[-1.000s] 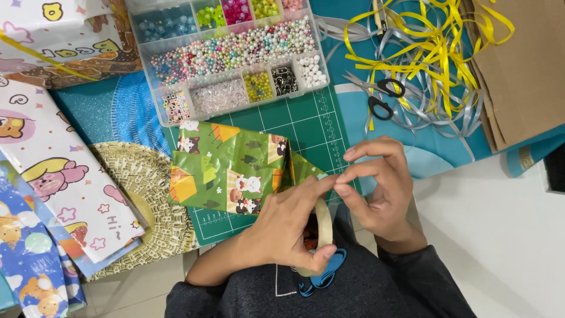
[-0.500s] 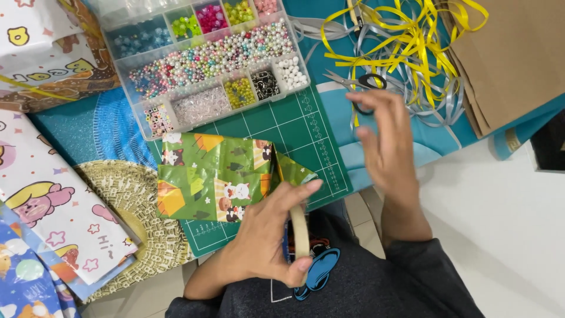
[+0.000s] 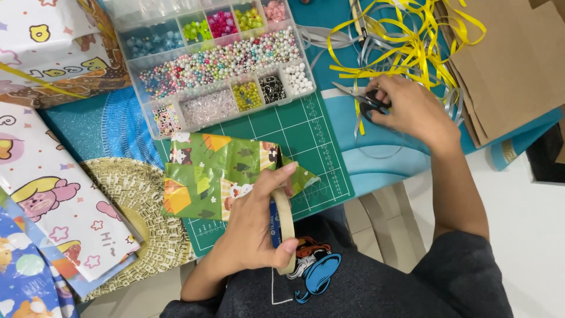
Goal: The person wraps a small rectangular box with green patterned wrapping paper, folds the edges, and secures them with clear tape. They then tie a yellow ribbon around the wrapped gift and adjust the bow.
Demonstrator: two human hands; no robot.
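Left hand (image 3: pixel 253 235) gripping tape roll (image 3: pixel 284 227), right hand (image 3: pixel 412 109) grasping scissors (image 3: pixel 362 99)

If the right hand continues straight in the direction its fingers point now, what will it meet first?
The right hand points left and already touches the scissors. Beyond them it would probably meet the bead organizer box first, though height above the table is unclear.

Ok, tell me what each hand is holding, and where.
Left hand grips a tape roll around its ring; right hand grasps black-handled scissors by the handles.
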